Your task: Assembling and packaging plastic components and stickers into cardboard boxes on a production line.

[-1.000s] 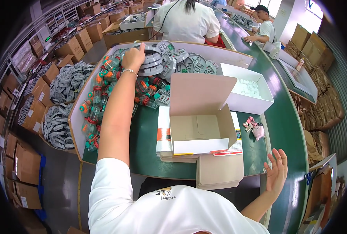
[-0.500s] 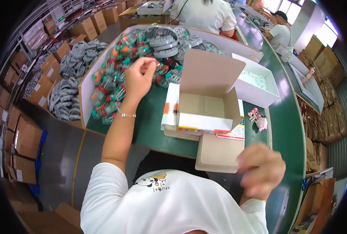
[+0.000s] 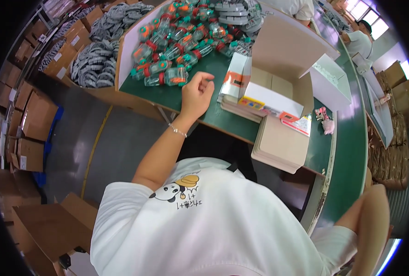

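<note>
My left hand [image 3: 197, 95] hovers over the near edge of the green table, left of the white carton, with its fingers curled in. Whatever it may hold is hidden. Beyond it lies a heap of clear plastic bottle-shaped items [image 3: 172, 76] with teal, orange and red parts. The white carton [image 3: 273, 101] stands with its lid raised and its brown inside showing. A stack of flat brown card pieces [image 3: 282, 145] sits at the table edge in front of it. At the lower right my right arm [image 3: 372, 221] is bent at the elbow; its hand is outside the picture.
Grey ring-shaped parts [image 3: 232, 14] lie behind the bottles, and more fill cardboard boxes [image 3: 94, 64] at the left. A white bin [image 3: 331, 83] of small white pieces and pink trinkets [image 3: 326, 124] are right of the carton. Two people work farther back.
My left hand has drawn back from the bottle heap toward the near table edge. My right hand has left the picture at the lower right. The view has shifted.
</note>
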{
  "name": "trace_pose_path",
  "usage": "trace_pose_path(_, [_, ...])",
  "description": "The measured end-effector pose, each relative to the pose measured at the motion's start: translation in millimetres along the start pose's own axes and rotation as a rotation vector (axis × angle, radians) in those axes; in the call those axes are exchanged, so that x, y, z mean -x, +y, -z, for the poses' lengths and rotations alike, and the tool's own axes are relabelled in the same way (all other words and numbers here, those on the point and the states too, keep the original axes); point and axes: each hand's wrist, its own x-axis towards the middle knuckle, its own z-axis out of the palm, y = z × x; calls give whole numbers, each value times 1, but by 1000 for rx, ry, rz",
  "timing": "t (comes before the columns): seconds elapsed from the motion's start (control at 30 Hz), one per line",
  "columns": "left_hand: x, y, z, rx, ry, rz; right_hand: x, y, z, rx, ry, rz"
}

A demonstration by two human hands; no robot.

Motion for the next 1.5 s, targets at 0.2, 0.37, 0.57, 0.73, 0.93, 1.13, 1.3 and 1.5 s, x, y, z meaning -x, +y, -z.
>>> trace_pose_path(0.2, [-7, 8, -12, -5, -92, 0, 1, -10, 2, -63, 36, -39])
trace_pose_path(0.37, [-5, 6, -2, -56, -103, -8, 3, -48, -3, -100, 90, -99])
trace_pose_path(0.57, [-5, 8, -4, -59, -125, -10, -5, -59, -3, -100, 116, -181])
trace_pose_path(0.73, [-3, 6, 0, -39, -128, -3, -6, -62, -1, -78, 108, -198])
trace_pose_path(0.93, [-3, 10, 0, -43, -152, 15, 0, -60, -3, -54, 111, -197])
trace_pose_path(1.13, [-3, 11, 1, -62, -148, -9, 3, -56, 1, -39, 108, -196])
trace_pose_path(1.3, [-3, 13, -1, -64, -156, 12, 2, -53, 5, -27, 96, -197])
trace_pose_path(1.5, [-3, 8, 0, -56, -150, 12, 1, -51, 10, -31, 102, -212])
